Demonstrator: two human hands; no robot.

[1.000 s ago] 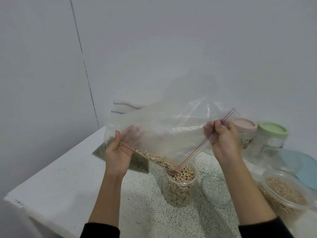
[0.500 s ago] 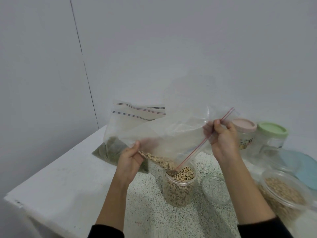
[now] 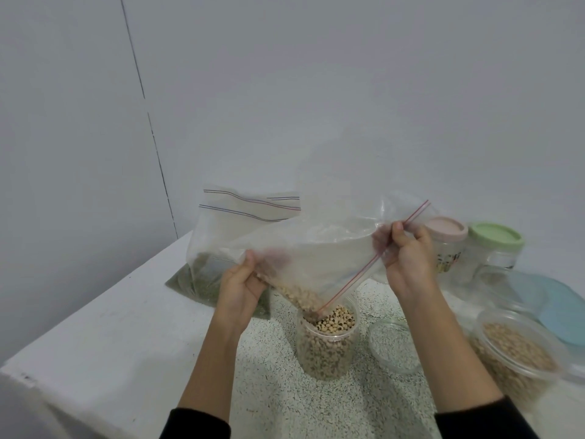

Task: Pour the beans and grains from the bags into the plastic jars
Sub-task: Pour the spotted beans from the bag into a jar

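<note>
The left hand (image 3: 242, 285) pinches the limp, slippery zip bag (image 3: 316, 258) by its lower fold; black-eyed peas (image 3: 297, 294) funnel from its corner into the nearly full plastic jar (image 3: 326, 340). The right hand (image 3: 406, 259) grips the stiffer zip strip (image 3: 373, 256), the surest hold.

No text, brand or number can be read anywhere in the frame. The only print is a coloured band on the pink-lid jar (image 3: 447, 248) at middle right, behind the right hand; it is too small and blurred to read. The bags and other jars carry only plain lines, no letters.
</note>
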